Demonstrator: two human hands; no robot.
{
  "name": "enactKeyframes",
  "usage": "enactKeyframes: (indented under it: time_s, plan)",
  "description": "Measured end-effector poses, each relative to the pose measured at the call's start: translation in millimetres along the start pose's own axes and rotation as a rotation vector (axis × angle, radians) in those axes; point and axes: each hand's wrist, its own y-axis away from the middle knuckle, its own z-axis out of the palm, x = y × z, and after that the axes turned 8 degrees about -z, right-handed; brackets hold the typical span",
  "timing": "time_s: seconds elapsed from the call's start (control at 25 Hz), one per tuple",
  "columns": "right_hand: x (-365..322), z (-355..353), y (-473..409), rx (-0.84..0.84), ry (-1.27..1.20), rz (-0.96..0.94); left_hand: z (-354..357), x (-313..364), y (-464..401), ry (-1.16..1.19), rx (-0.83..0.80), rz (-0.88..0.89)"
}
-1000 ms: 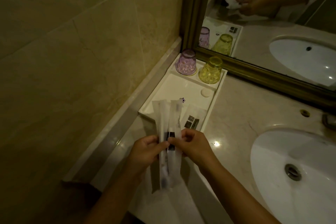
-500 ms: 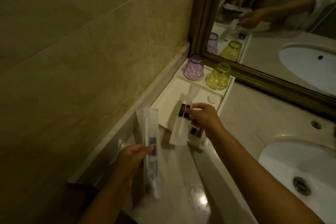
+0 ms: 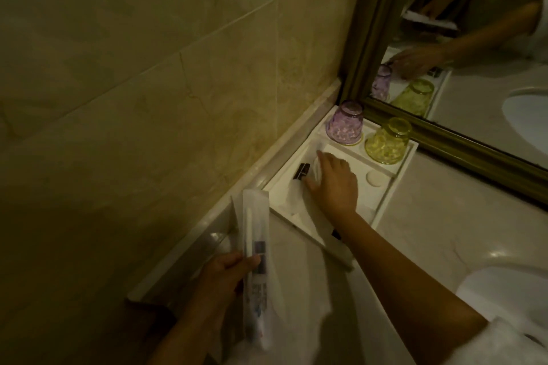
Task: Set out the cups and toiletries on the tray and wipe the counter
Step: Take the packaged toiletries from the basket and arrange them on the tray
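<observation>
On the white tray (image 3: 382, 201), the right hand (image 3: 333, 184) presses a wrapped toiletry packet (image 3: 302, 178) down, fingers straight. Near the tray's front corner, the left hand (image 3: 228, 272) pinches a wrapped toothbrush kit (image 3: 256, 246).

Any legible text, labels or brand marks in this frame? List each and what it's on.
Nothing can be read.
Packet in left hand: dark label patch and printed tube inside the packet, print blurred.
Packet on tray under right hand: dark label, too dark and small.
Purple cup, yellow cup: no text visible.
</observation>
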Motion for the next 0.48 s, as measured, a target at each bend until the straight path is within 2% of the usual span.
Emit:
enactKeyframes:
  time_s: [0.08, 0.12, 0.2, 0.48]
  plan:
    - [7.6, 3.1, 3.1, -0.167, 0.104, -0.251, 1.3, -1.1, -1.5, 0.017, -0.01, -0.006]
    - [10.9, 4.9, 2.6, -0.241, 0.092, -0.28, 2.2, -1.6, -2.4, 0.028, -0.009, -0.01]
    - [16.9, 10.1, 2.1, -0.299, 0.047, -0.245, 3.6, -2.1, -3.5, 0.044, -0.012, -0.019]
    - [-5.6, 27.1, 1.5, -0.273, 0.012, -0.208, 4.4, 1.7, -1.1, 0.065, -0.011, -0.018]
